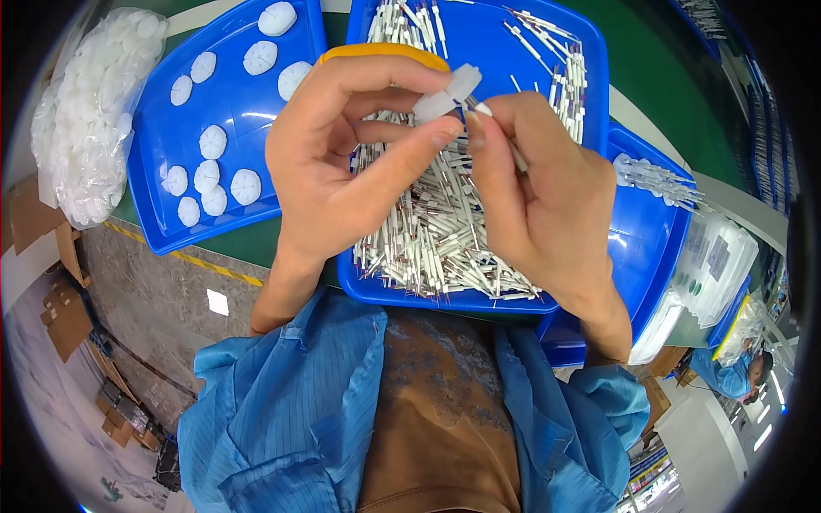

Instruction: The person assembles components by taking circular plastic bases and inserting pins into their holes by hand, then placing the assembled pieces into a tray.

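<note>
My left hand point(342, 154) pinches a small white round plastic cap point(449, 92) between thumb and fingers, above the middle blue tray point(590, 85). My right hand point(534, 188) holds a thin white pin point(481, 109) with its tip against the cap. Several more pins seem tucked in the right palm. Under both hands lies a heap of white pins with red bands point(436, 239), filling the tray. More pins point(556, 60) are scattered at the tray's far end.
A second blue tray point(171, 231) on the left holds several white round caps point(209, 141). A clear bag of white caps point(90, 111) lies at far left. Another blue tray point(654, 231) with clear plastic parts point(654, 179) sits on the right. Another person point(740, 372) is at lower right.
</note>
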Demonstrator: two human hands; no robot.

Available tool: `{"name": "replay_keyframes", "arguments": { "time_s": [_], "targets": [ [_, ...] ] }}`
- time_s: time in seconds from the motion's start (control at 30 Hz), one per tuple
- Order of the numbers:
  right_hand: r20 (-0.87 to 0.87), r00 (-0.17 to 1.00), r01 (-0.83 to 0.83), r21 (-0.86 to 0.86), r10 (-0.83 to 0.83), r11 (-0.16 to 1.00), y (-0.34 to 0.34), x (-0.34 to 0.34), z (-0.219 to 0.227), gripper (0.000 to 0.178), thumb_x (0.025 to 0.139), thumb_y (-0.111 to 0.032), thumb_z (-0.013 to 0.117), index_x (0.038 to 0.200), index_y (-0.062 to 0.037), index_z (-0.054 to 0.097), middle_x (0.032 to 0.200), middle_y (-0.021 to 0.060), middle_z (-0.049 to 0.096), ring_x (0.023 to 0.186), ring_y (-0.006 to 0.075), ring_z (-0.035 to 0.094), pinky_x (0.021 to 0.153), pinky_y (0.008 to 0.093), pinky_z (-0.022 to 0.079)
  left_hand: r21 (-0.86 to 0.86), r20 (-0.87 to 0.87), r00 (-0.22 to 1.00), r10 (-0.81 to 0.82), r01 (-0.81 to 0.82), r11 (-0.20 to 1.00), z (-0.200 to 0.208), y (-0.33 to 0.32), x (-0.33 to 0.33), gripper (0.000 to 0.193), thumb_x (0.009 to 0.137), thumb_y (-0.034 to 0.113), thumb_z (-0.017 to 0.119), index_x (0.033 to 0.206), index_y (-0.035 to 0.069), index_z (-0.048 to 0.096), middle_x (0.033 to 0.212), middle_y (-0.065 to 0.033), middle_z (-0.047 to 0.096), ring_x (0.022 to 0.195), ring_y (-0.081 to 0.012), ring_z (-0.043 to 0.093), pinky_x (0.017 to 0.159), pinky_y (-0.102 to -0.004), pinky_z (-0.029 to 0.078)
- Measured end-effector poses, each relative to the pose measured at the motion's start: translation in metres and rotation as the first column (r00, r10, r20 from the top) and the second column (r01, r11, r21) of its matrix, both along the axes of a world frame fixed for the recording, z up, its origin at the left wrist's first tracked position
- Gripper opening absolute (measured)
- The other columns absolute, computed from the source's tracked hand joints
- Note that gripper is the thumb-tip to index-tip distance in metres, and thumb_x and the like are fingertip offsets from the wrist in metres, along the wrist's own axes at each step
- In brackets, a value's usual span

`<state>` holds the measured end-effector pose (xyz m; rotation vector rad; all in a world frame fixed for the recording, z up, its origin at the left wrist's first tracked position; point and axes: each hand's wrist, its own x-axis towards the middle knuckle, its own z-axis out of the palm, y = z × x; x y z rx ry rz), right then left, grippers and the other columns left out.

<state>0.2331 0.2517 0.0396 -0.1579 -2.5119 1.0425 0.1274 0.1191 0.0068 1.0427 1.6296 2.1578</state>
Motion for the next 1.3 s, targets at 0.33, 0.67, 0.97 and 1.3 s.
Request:
{"name": "replay_keyframes", "arguments": {
  "time_s": [0.33, 0.67, 0.97, 1.3],
  "targets": [
    [-0.047, 0.979, -0.192, -0.562, 0.200, 0.805, 0.001, -0.001, 0.002, 0.007, 0.095, -0.004, 0.054, 0.095, 0.0003, 0.059, 0.072, 0.0071, 0.061, 0.052, 0.0109, 0.054, 0.049, 0.0221, 0.041, 0.160, 0.126, 0.992, 0.006, -0.026, 0.987, 0.004, 0.001, 0.009, 0.033, 0.079, 0.012, 0.077, 0.102, -0.003, 0.058, 0.098, -0.0126, 0.062, 0.086, -0.0187, 0.061, 0.079, -0.0309, 0.050],
    [-0.268, 0.949, -0.136, 0.125, 0.165, 0.983, -0.007, 0.007, -0.001, 0.012, 0.087, 0.000, 0.060, 0.098, 0.0031, 0.059, 0.086, 0.0138, 0.066, 0.064, 0.0239, 0.066, 0.056, 0.0296, 0.050, 0.029, -0.419, 0.905, -0.075, 0.096, 0.995, 0.005, -0.011, -0.009, 0.050, 0.075, 0.025, 0.082, 0.109, -0.002, 0.056, 0.090, -0.0136, 0.062, 0.078, -0.0256, 0.066, 0.078, -0.0398, 0.057],
    [-0.240, 0.914, -0.317, 0.075, 0.326, 0.945, 0.014, -0.005, -0.020, 0.016, 0.085, 0.000, 0.061, 0.101, 0.0015, 0.059, 0.093, 0.0142, 0.058, 0.075, 0.0254, 0.054, 0.065, 0.0317, 0.045, -0.100, -0.562, 0.825, -0.059, 0.003, 0.995, 0.017, -0.018, -0.021, 0.047, 0.062, 0.010, 0.088, 0.100, -0.004, 0.063, 0.098, -0.0173, 0.063, 0.088, -0.0269, 0.068, 0.082, -0.0370, 0.057],
    [-0.168, 0.951, -0.251, 0.059, 0.258, 0.966, 0.014, -0.004, -0.023, 0.020, 0.076, 0.008, 0.058, 0.095, 0.0022, 0.060, 0.081, 0.0118, 0.053, 0.069, 0.0248, 0.049, 0.060, 0.0323, 0.040, -0.221, -0.411, 0.911, -0.028, -0.070, 0.973, 0.015, -0.020, -0.013, 0.038, 0.060, 0.000, 0.084, 0.095, -0.005, 0.068, 0.104, -0.0213, 0.066, 0.092, -0.0266, 0.068, 0.084, -0.0324, 0.055]
  ]
}}
